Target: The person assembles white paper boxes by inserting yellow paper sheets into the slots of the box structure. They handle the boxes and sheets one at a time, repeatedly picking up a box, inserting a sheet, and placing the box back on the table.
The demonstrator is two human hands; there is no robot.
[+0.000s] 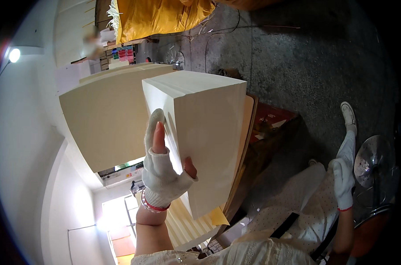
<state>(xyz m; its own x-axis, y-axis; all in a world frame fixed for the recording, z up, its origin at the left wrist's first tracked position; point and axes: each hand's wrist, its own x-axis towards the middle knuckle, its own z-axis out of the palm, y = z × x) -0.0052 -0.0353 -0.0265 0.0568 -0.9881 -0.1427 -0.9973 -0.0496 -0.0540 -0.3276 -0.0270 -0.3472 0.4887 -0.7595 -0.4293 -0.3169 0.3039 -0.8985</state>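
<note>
My left hand point(163, 170) wears a white knit glove that leaves the thumb and index finger bare, with a red band at the wrist. Its fingers stretch along the side of a tall block of stacked white paper point(209, 141), and the thumb lies apart at the edge of the broad face. The hand touches the stack without wrapping round it. My right hand point(343, 181), also in a white glove with a red cuff, rests against my leg, away from the paper. Its fingers look stretched out, and nothing shows in it.
Another large cream paper stack point(107, 115) stands to the left. A brown board edge point(249, 128) runs behind the white block, near a red box point(271, 117). Yellow sheeting point(160, 17) covers something at the top. A round metal stool point(372, 161) stands at right on the grey floor point(306, 66).
</note>
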